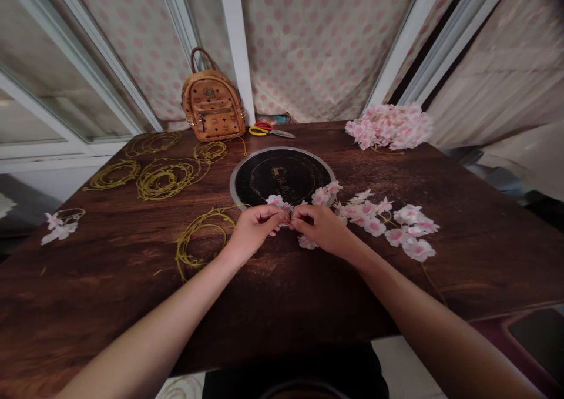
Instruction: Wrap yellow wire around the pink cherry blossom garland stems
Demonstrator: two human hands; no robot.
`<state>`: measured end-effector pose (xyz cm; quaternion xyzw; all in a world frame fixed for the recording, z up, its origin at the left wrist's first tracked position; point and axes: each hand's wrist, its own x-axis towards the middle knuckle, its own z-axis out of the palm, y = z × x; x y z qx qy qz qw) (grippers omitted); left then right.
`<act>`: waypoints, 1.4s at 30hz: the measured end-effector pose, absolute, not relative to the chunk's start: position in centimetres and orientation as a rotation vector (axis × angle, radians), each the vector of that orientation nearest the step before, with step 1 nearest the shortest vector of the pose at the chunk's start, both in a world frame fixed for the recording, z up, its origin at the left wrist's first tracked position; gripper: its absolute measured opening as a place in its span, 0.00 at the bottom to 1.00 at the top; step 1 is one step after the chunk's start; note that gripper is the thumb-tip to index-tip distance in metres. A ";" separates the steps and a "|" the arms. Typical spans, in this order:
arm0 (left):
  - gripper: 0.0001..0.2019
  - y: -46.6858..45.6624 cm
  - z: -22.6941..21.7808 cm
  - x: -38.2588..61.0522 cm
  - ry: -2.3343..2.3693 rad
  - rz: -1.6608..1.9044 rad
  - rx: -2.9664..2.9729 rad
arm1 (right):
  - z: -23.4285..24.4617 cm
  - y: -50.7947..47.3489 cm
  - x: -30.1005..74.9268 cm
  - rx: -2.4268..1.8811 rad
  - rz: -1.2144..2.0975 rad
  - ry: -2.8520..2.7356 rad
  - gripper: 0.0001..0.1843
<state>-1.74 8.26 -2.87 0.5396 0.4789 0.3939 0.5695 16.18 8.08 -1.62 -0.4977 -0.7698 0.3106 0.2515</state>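
Note:
My left hand (259, 227) and my right hand (319, 225) meet near the front rim of a round black mat (282, 173), fingertips almost touching. Both are closed in a pinch on a garland of pink-and-white artificial flowers (363, 211), whose blossoms show just beyond my fingers and trail off to the right. The exact bit between the fingertips is too small to make out. A loose coil of yellow-green vine cord (202, 234) lies left of my left hand, and one strand of it runs up to that hand.
More cord coils (165, 178) lie at the left. A brown backpack (214, 102) stands at the back beside red-and-yellow scissors (268, 130). A pile of pink flowers (390, 127) sits back right; a small white flower sprig (59, 227) lies far left on the wooden table (110, 305).

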 end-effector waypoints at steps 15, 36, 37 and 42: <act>0.08 8.4 -3.2 -2.0 1.102 0.909 1.336 | -1.7 8.1 16.2 -1.391 0.865 -2.075 0.09; 0.07 8.4 -3.3 -2.0 1.054 0.879 1.392 | -1.8 8.2 16.2 -1.369 0.922 -2.062 0.10; 0.07 8.4 -3.3 -2.0 1.052 0.879 1.397 | -1.9 8.2 16.2 -1.373 0.924 -2.067 0.10; 0.07 8.4 -3.3 -2.0 1.063 0.884 1.415 | -1.9 8.1 16.1 -1.369 0.888 -2.093 0.09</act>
